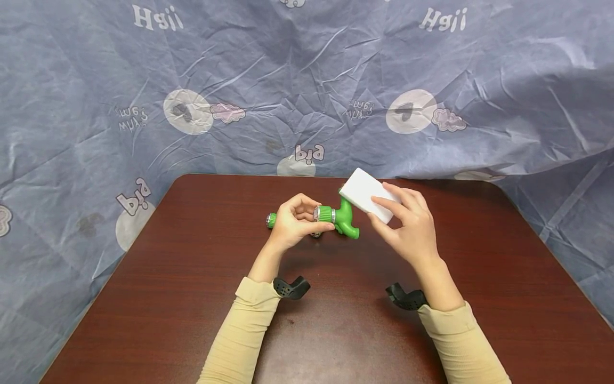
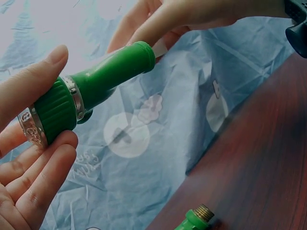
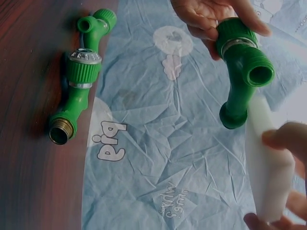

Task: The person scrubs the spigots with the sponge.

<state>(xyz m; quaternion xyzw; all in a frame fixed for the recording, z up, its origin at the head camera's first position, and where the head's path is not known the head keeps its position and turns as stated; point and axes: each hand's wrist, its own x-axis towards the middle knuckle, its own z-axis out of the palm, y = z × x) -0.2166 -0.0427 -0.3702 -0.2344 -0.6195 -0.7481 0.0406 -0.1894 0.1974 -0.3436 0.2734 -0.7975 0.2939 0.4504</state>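
Here, at the far middle of the brown table (image 1: 479, 298), both hands are raised a little above the top.

- Left hand (image 1: 295, 221): fingers and thumb curled round the ribbed collar of a green plastic tap fitting (image 1: 341, 216), holding it in the air. The wrist view shows the collar and its silvery ring pinched between thumb and fingertips only; the palm is not wrapped around it.
- Right hand (image 1: 408, 226): pinches a white sponge block (image 1: 366, 194) between thumb and fingers, its long face laid against the fitting's upper spout. From the right wrist view the sponge sits just beside the open mouth of the fitting.
- A second green fitting (image 3: 76, 88), with a brass-coloured threaded end, lies flat on the table near the far edge, where the blue printed cloth (image 1: 307, 80) begins. In the head view it is mostly hidden behind the left hand.

Risks, as I judge them:
- The fingertip hold on the collar looks light; sideways pressure from the sponge could twist the fitting round or lever it out of the fingers, dropping it onto the table.
- The collar may turn on the body under that pressure, so the spout swings away.
- The sponge is held near one end; pressing hard could bend it or make it slip off the rounded spout.
- A dropped fitting might knock the one lying below over the edge.
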